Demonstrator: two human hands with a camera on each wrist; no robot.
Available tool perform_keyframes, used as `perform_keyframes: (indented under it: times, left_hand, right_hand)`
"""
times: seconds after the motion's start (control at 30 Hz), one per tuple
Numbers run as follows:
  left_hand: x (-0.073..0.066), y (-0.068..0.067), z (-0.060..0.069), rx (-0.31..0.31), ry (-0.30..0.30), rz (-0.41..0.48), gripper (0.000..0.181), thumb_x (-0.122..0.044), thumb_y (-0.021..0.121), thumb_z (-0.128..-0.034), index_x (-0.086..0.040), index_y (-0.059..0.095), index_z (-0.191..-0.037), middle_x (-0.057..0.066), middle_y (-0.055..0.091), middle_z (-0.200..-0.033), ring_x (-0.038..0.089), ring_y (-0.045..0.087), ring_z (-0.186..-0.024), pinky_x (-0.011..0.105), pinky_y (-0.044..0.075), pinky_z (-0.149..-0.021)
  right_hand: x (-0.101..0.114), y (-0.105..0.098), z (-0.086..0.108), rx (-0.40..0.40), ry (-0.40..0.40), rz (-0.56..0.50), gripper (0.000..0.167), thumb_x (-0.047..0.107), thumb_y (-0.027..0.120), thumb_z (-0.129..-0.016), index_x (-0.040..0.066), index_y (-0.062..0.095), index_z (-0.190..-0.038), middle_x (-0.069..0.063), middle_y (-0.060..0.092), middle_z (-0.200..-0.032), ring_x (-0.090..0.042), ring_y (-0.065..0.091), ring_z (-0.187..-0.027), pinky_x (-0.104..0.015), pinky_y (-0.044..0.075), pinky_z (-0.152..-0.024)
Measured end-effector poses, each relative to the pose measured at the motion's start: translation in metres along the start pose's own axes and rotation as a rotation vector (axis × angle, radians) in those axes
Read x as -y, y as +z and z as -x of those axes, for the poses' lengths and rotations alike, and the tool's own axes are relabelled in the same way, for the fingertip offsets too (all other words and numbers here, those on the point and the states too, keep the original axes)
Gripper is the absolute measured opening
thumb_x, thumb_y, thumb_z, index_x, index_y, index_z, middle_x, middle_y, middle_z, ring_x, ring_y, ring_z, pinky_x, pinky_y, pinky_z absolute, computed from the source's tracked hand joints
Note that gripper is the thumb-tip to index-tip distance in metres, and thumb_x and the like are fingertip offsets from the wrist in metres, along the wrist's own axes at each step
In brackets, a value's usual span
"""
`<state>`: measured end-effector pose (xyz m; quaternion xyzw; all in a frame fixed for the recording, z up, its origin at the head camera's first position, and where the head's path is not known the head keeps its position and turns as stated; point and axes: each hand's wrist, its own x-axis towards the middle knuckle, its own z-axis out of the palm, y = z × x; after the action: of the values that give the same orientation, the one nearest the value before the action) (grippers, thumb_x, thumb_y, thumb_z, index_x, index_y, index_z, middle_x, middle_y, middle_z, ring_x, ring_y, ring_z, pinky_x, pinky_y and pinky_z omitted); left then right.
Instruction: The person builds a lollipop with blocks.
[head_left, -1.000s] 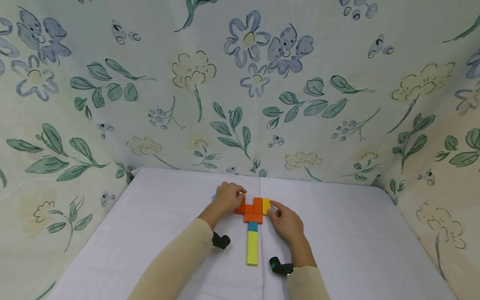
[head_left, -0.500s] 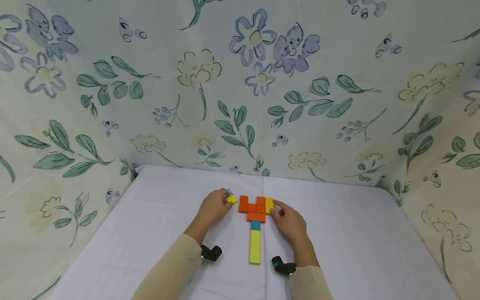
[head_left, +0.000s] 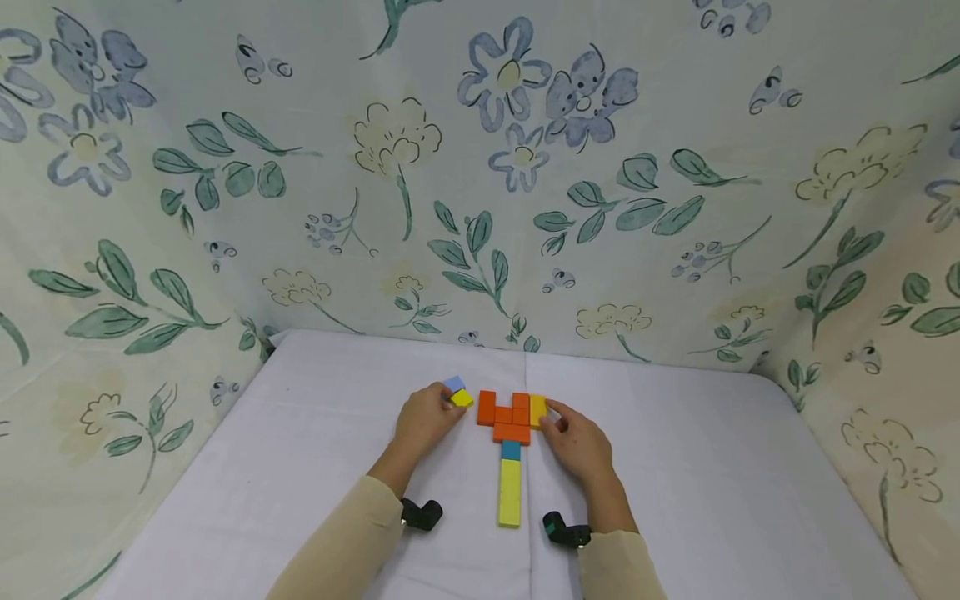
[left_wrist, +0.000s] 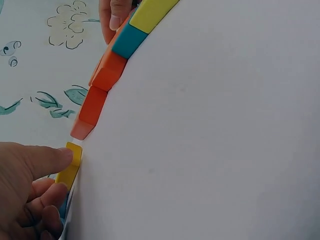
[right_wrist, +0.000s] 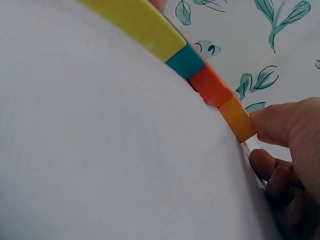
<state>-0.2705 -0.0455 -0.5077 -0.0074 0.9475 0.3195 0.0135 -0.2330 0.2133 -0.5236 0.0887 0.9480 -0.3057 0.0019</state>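
My left hand [head_left: 424,423] pinches a small yellow block [head_left: 461,398] between thumb and fingers, left of the joined blocks. A light blue block [head_left: 453,383] lies just behind it, partly hidden by the fingers. In the left wrist view, the thumb lies against the yellow block [left_wrist: 74,156]. My right hand [head_left: 577,446] grips an orange-yellow block [head_left: 537,412] at its right side with thumb and forefinger. This block touches the orange blocks [head_left: 512,433]. Below them run a teal block [head_left: 511,451] and a long lime-yellow block [head_left: 510,493].
A white cloth covers the table [head_left: 675,483]. Floral fabric [head_left: 480,250] hangs behind and at both sides. An upright orange block [head_left: 487,407] forms the left side of the arrangement, nearest the left hand.
My left hand has moved from the left orange block to the left and now holds the yellow block beside the light blue one. My right hand stays at the orange-yellow block.
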Motion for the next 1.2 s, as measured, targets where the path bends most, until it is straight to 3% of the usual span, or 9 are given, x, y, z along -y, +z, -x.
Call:
perform_keyframes:
  times: [0.37, 0.67, 0.87, 1.03, 1.2]
  left_hand:
    - [0.009, 0.004, 0.001, -0.024, 0.026, 0.057, 0.037, -0.038, 0.077, -0.0907, -0.010, 0.070, -0.113, 0.000, 0.069, -0.089, 0.016, 0.059, -0.077, 0.033, 0.053, -0.075]
    - [0.002, 0.009, -0.001, -0.046, 0.097, 0.161, 0.038, -0.038, 0.076, -0.0916, -0.011, 0.071, -0.117, 0.001, 0.069, -0.094, 0.016, 0.057, -0.081, 0.031, 0.052, -0.074]
    - [-0.016, 0.017, -0.008, 0.034, 0.186, 0.157, 0.036, -0.035, 0.076, -0.0927, -0.013, 0.072, -0.120, -0.001, 0.063, -0.090, 0.015, 0.054, -0.079, 0.025, 0.047, -0.066]
    - [-0.030, 0.021, -0.015, 0.128, 0.209, 0.067, 0.036, -0.036, 0.074, -0.0939, -0.015, 0.072, -0.124, 0.000, 0.058, -0.092, 0.016, 0.053, -0.084, 0.025, 0.047, -0.069]
    - [-0.039, 0.023, -0.022, 0.160, 0.221, 0.030, 0.036, -0.034, 0.074, -0.0947, -0.016, 0.071, -0.126, 0.002, 0.056, -0.094, 0.017, 0.054, -0.084, 0.027, 0.048, -0.072]
  right_hand:
    - [0.001, 0.000, 0.001, -0.005, 0.005, -0.001, 0.050, 0.042, 0.063, -0.098, 0.023, 0.059, -0.144, -0.002, 0.058, -0.085, -0.019, 0.049, -0.073, -0.033, 0.034, -0.064]
    - [0.001, 0.001, 0.001, -0.004, 0.008, -0.001, 0.049, 0.042, 0.063, -0.098, 0.024, 0.059, -0.144, -0.002, 0.058, -0.086, -0.019, 0.050, -0.074, -0.033, 0.034, -0.065]
    - [0.000, 0.001, 0.001, -0.005, 0.011, 0.000, 0.050, 0.042, 0.062, -0.099, 0.024, 0.059, -0.145, -0.002, 0.057, -0.086, -0.019, 0.050, -0.074, -0.033, 0.034, -0.065]
    - [0.000, 0.001, 0.001, -0.004, 0.007, -0.001, 0.050, 0.042, 0.062, -0.099, 0.024, 0.059, -0.145, -0.002, 0.057, -0.085, -0.019, 0.050, -0.073, -0.033, 0.034, -0.065]
    - [0.001, 0.001, 0.001, -0.007, 0.016, 0.010, 0.049, 0.043, 0.062, -0.099, 0.025, 0.059, -0.145, -0.002, 0.057, -0.085, -0.019, 0.050, -0.073, -0.033, 0.035, -0.065]
